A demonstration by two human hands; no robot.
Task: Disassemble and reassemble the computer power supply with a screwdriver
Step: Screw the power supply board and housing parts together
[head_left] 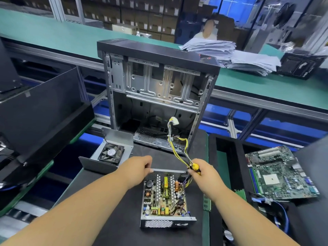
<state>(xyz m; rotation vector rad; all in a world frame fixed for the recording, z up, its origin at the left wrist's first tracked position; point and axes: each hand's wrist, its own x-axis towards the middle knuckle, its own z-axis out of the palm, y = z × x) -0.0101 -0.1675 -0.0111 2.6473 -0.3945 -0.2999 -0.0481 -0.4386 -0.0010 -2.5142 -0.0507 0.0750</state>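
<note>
My left hand [140,166] pinches the far rim of the one open power supply [166,197] on the black mat [110,210], lengthwise away from me; my right hand [204,172] grips one yellow screwdriver [196,168].

The scene is bright and evenly lit, with the light coming from above, so shadows on the dark desk [124,201] are soft and weak. A strong blue glow comes through the windows [236,9] at the top and makes that part a little overexposed. The wide-angle lens bends straight lines near the edges, and the forearms look stretched at the bottom corners. The centre is sharp: small parts on the circuit board [164,194] are clear. The upper right corner is smeared and blurred.
</note>
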